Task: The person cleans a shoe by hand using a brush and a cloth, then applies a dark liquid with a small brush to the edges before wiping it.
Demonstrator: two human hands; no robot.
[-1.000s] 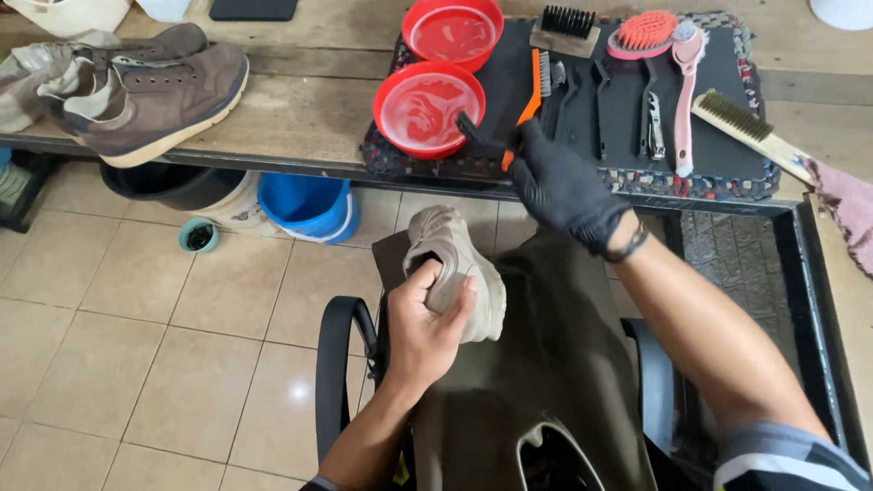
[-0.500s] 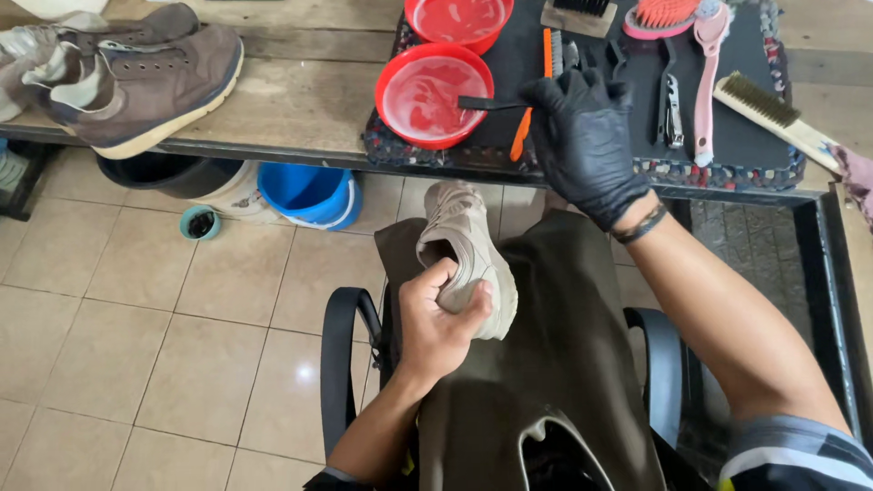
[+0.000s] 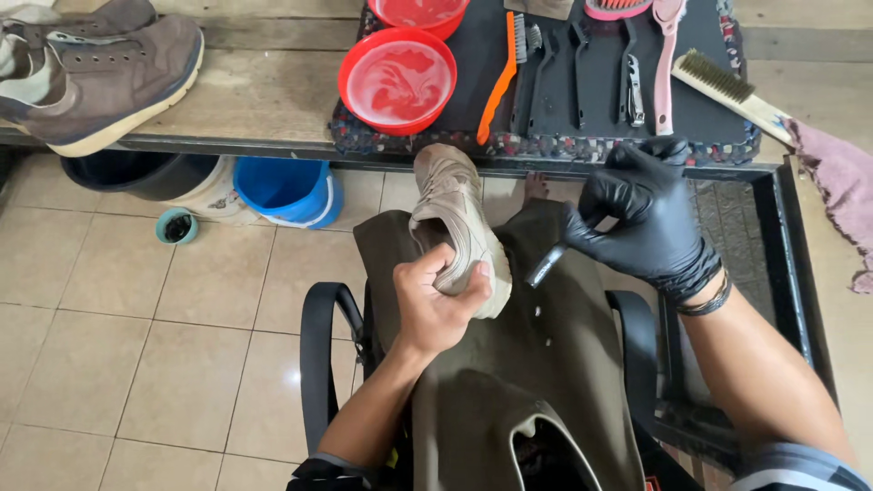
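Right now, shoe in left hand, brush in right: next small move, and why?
Probably bring the black brush left onto the beige shoe's side. The gloved right hand holds it just off the sole with a gap between, while the bare left hand grips the shoe's heel over the apron, steadying it for scrubbing.

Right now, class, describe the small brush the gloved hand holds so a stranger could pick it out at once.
Start at the wooden bench, then drop to the olive apron on the person's lap. The right hand, in a black glove, holds a small black brush beside the beige sneaker. Unlike the brushes on the mat, it is in hand.
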